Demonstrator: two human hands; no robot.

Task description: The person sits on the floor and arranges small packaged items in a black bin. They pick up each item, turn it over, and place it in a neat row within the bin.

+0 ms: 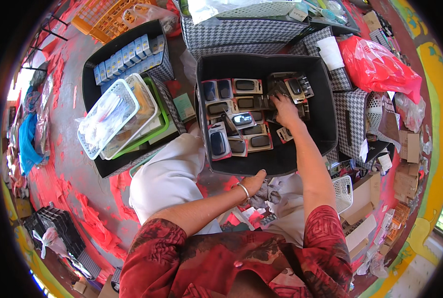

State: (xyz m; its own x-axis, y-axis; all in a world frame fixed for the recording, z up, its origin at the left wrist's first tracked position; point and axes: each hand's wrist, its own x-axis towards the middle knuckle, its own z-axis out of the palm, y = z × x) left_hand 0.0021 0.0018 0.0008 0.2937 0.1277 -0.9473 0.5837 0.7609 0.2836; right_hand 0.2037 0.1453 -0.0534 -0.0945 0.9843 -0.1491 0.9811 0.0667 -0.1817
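Note:
A black-lined storage box (pixel 314 144) stands open in front of me, with several carded packs in it. Each pack holds a dark, rounded item, like this pack (pixel 247 85) at the back. My right hand (pixel 285 110) reaches into the box's right part, fingers bent down at a stack of packs (pixel 296 88); what they grip, dark and partly hidden, I cannot make out. Just outside the box's near wall, my left hand (pixel 253 184) is closed on a crumpled grey cloth (pixel 266 195), its thumb close to the rim. A bracelet circles the left wrist.
Left of the box is another bin (pixel 88 74) with rows of small blue boxes. White and green plastic baskets (pixel 107 116) are stacked nearer. Patterned bins (pixel 231 37) stand behind, and a red plastic bag (pixel 375 64) rests at the right. Cardboard boxes (pixel 365 198) lie lower right.

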